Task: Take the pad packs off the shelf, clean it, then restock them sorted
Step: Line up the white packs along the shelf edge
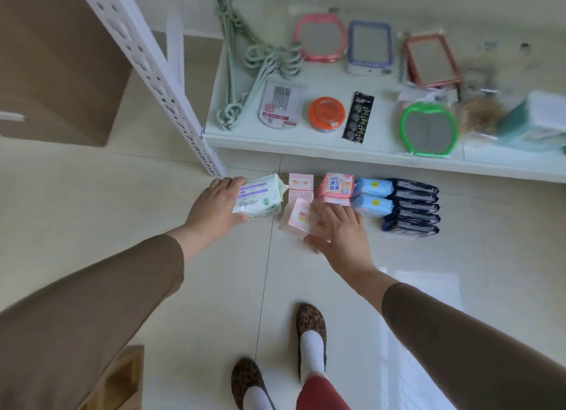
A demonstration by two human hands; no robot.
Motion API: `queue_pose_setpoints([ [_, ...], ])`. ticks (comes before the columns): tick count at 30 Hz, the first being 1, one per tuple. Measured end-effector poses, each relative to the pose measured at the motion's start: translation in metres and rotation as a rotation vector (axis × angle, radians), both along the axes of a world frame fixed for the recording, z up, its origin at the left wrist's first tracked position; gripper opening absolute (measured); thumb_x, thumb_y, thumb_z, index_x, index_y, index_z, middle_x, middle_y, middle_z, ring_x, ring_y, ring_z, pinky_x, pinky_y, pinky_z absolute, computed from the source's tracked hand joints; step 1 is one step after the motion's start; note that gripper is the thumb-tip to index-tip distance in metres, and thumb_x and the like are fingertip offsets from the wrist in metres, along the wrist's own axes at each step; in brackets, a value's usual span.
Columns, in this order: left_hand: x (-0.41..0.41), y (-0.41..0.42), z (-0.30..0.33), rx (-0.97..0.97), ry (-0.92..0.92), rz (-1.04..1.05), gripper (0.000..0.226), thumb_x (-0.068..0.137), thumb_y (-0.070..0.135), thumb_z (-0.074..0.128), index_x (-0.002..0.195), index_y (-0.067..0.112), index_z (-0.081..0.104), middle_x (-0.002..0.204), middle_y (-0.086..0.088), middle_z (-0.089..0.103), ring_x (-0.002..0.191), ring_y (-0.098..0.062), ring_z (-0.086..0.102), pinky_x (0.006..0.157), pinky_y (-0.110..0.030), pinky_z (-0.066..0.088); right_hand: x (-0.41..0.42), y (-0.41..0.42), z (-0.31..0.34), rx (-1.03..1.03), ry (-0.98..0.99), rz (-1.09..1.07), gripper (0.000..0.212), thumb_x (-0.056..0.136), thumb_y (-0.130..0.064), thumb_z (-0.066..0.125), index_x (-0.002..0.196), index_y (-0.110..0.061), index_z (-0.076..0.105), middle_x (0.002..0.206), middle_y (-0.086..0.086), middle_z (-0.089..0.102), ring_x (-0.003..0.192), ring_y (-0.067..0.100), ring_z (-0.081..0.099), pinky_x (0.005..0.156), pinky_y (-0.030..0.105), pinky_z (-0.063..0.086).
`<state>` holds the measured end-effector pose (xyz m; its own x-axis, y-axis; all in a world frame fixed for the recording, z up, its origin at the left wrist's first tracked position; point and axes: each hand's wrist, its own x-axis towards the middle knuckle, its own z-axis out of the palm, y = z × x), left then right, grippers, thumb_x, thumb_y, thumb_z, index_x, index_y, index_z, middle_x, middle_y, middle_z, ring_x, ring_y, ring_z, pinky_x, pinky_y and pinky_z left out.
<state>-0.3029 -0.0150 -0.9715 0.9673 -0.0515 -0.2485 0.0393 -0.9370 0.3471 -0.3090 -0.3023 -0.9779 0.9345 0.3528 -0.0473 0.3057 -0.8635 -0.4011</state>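
Brown sleeves, leopard flats, white socks.

Both arms wear long, smooth sleeves in a plain brown, close-fitting, with no visible cuffs, buttons or markings; the left sleeve [101, 290] ends a little above the wrist, and the right sleeve [459, 333] likewise stops short of the wrist with a clean, rounded edge. The left hand [214, 204] and right hand [340, 226] are bare, with no rings, watch or gloves to be seen. Below, two flat slip-on shoes [311, 321] carry a brown-and-black leopard print, worn over white socks [312, 348]. A red trouser leg [321, 394] shows above the nearer foot.
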Motion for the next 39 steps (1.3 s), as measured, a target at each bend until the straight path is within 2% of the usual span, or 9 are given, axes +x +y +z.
queue_pose_setpoints([
  [5, -0.012, -0.011, 0.152, -0.004, -0.061, -0.02, 0.074, 0.078, 0.034, 0.08, 0.14, 0.017, 0.042, 0.128, -0.007, 0.053, 0.117, -0.028, 0.046, 0.097, -0.036, 0.039, 0.003, -0.022, 0.151, -0.009, -0.042, -0.013, 0.071, 0.079, -0.049, 0.075, 0.142, -0.025, 0.051, 0.125, -0.002, 0.059, 0.113, 0.026, 0.051, 0.099, 0.037, 0.032],
  [10, -0.013, -0.024, 0.292, 0.008, -0.171, -0.059, 0.076, 0.079, 0.037, 0.079, 0.142, 0.016, 0.041, 0.131, -0.008, 0.054, 0.12, -0.029, 0.046, 0.099, -0.038, 0.039, 0.008, -0.048, 0.295, 0.002, -0.169, -0.01, 0.068, 0.082, -0.047, 0.074, 0.141, -0.022, 0.051, 0.126, -0.001, 0.059, 0.111, 0.027, 0.05, 0.097, 0.039, 0.036],
  [14, -0.006, -0.033, 0.381, 0.012, -0.235, -0.086, 0.077, 0.082, 0.038, 0.076, 0.146, 0.018, 0.038, 0.132, -0.007, 0.053, 0.122, -0.027, 0.044, 0.099, -0.037, 0.038, 0.018, -0.065, 0.383, -0.032, -0.252, -0.007, 0.067, 0.084, -0.045, 0.072, 0.142, -0.022, 0.05, 0.13, 0.0, 0.058, 0.115, 0.029, 0.051, 0.099, 0.041, 0.037],
  [18, 0.012, -0.035, 0.444, 0.02, -0.314, -0.123, 0.077, 0.081, 0.038, 0.076, 0.145, 0.019, 0.038, 0.135, -0.006, 0.052, 0.124, -0.027, 0.042, 0.101, -0.039, 0.038, 0.037, -0.073, 0.445, -0.036, -0.325, -0.007, 0.068, 0.086, -0.046, 0.069, 0.145, -0.022, 0.047, 0.134, 0.001, 0.057, 0.118, 0.029, 0.05, 0.101, 0.042, 0.035],
  [26, 0.079, -0.033, 0.504, 0.115, -0.344, -0.119, 0.073, 0.079, 0.048, 0.075, 0.14, 0.023, 0.042, 0.123, -0.002, 0.061, 0.118, -0.026, 0.039, 0.092, -0.04, 0.037, 0.11, -0.078, 0.51, -0.028, -0.349, -0.018, 0.07, 0.086, -0.054, 0.068, 0.144, -0.022, 0.046, 0.136, 0.002, 0.057, 0.122, 0.028, 0.05, 0.104, 0.041, 0.033],
  [32, 0.137, -0.039, 0.512, 0.078, -0.288, -0.092, 0.079, 0.08, 0.043, 0.077, 0.146, 0.023, 0.039, 0.13, -0.006, 0.058, 0.126, -0.027, 0.036, 0.097, -0.04, 0.04, 0.182, -0.083, 0.532, -0.061, -0.31, 0.017, 0.069, 0.086, -0.062, 0.062, 0.141, -0.024, 0.048, 0.135, 0.002, 0.056, 0.122, 0.029, 0.049, 0.102, 0.038, 0.031],
  [34, 0.152, -0.039, 0.51, 0.072, -0.285, -0.075, 0.079, 0.08, 0.042, 0.077, 0.147, 0.022, 0.039, 0.132, -0.006, 0.055, 0.126, -0.027, 0.035, 0.099, -0.039, 0.039, 0.202, -0.083, 0.533, -0.091, -0.293, 0.026, 0.07, 0.085, -0.068, 0.055, 0.14, -0.025, 0.047, 0.135, 0.002, 0.056, 0.122, 0.029, 0.048, 0.102, 0.038, 0.032],
  [39, 0.182, -0.036, 0.498, 0.04, -0.258, -0.093, 0.08, 0.079, 0.034, 0.08, 0.148, 0.025, 0.041, 0.136, -0.001, 0.04, 0.126, -0.023, 0.033, 0.104, -0.041, 0.039, 0.24, -0.081, 0.523, -0.121, -0.258, 0.063, 0.087, 0.074, -0.079, 0.021, 0.136, -0.025, 0.047, 0.131, 0.0, 0.057, 0.12, 0.029, 0.049, 0.098, 0.039, 0.033],
])
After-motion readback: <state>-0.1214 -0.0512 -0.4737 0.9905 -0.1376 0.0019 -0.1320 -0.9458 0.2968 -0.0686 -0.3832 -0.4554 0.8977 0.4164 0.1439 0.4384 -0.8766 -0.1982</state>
